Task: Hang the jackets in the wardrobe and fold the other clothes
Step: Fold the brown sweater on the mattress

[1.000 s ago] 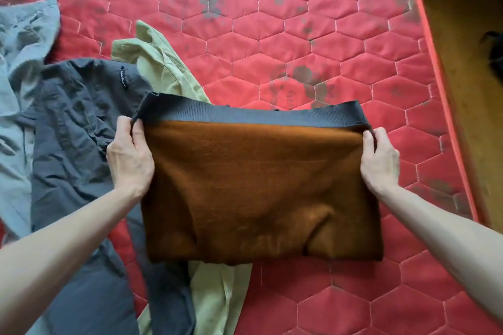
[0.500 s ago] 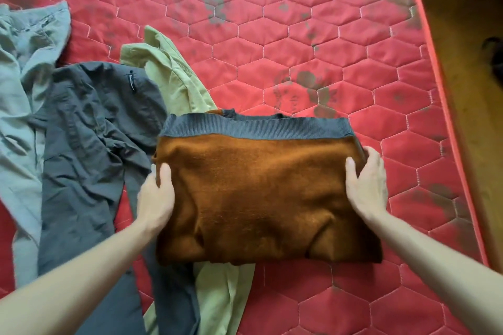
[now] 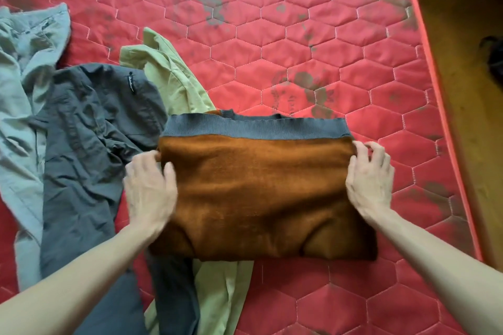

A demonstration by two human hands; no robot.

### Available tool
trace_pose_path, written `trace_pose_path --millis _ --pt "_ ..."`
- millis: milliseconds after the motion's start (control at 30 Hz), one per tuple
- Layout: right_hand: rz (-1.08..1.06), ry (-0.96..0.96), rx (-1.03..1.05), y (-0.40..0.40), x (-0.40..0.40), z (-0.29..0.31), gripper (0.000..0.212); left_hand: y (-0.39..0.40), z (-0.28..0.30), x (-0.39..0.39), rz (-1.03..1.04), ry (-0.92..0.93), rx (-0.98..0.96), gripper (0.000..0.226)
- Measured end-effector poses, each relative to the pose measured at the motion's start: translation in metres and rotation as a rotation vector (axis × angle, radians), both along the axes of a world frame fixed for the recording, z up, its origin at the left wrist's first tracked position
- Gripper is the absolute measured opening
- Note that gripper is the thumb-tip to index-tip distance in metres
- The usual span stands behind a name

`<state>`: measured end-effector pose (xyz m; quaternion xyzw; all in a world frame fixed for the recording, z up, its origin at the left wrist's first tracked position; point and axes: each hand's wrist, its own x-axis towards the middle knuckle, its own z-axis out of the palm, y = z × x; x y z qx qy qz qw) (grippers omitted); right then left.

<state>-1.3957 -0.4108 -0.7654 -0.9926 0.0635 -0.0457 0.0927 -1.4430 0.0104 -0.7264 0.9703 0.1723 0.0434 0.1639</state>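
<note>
While hands point(image 3: 258, 185) flank folded brown sweater point(image 3: 261, 193) (grey hem up), mattress point(image 3: 299, 35) beneath.

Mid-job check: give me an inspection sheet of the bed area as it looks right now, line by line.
Surface: red quilted mattress, grey stains in several spots.
Job's things: brown sweater with grey ribbed band, folded into a rectangle, lying flat, partly over the green garment; dark grey garment and light grey garment crumpled and unfolded at left.
Clutter: nothing seen.
Grips: left hand at the sweater's left edge, blurred; right hand at its right edge, fingers curled.
Cables: nothing seen.
Surroundings: wooden floor right of the mattress, a dark object on it, too cut off to identify.
</note>
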Motion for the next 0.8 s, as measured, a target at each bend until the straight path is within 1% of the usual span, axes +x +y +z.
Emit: trace_pose_path --millis 67,100,167,200,233,300,333,400,467,500,567,633,700,733,800 --pt "0.182 -0.097 0.082 0.021 -0.001 -0.002 0.044 -0.028 0.002 0.008 -0.326 -0.082 0.016 0.045" --pt "0.305 -0.101 0.108 0.034 -0.002 -0.004 0.047 -0.045 0.002 0.012 -0.498 -0.08 0.014 0.049" --pt "0.48 0.016 0.101 0.057 -0.006 -0.015 0.054 -0.075 -0.005 0.021 -0.75 0.021 0.062 0.057" --pt "0.489 0.095 0.072 0.063 -0.008 -0.023 0.057 -0.085 -0.013 0.024 -0.815 0.094 0.114 0.061" --pt "0.442 0.151 0.036 0.063 -0.009 -0.032 0.06 -0.091 -0.023 0.029 -0.837 0.169 0.17 0.066" --pt "0.26 0.195 -0.026 0.05 -0.007 -0.046 0.065 -0.089 -0.041 0.04 -0.785 0.283 0.243 0.075" --pt "0.179 0.195 -0.041 0.042 -0.006 -0.049 0.067 -0.084 -0.048 0.047 -0.74 0.313 0.26 0.079" --pt "0.093 0.194 -0.054 0.029 -0.001 -0.051 0.069 -0.078 -0.053 0.06 -0.693 0.374 0.296 0.085" --pt "0.021 0.198 -0.047 0.022 0.003 -0.049 0.067 -0.079 -0.049 0.066 -0.691 0.426 0.333 0.085" --pt "-0.053 0.203 -0.034 0.019 0.005 -0.048 0.066 -0.081 -0.045 0.067 -0.678 0.439 0.348 0.084" --pt "-0.206 0.245 0.056 0.008 0.004 -0.043 0.066 -0.091 -0.035 0.061 -0.629 0.417 0.357 0.079" --pt "-0.282 0.273 0.181 -0.008 -0.006 -0.036 0.071 -0.112 -0.028 0.045 -0.651 0.28 0.33 0.07" --pt "-0.392 0.262 0.305 -0.019 -0.024 -0.027 0.079 -0.142 -0.026 0.015 -0.783 0.141 0.228 0.064" --pt "-0.464 0.241 0.346 -0.02 -0.034 -0.023 0.082 -0.157 -0.03 -0.002 -0.866 0.119 0.186 0.064" --pt "-0.553 0.198 0.393 -0.017 -0.051 -0.015 0.084 -0.178 -0.042 -0.038 -0.985 0.183 0.195 0.068"
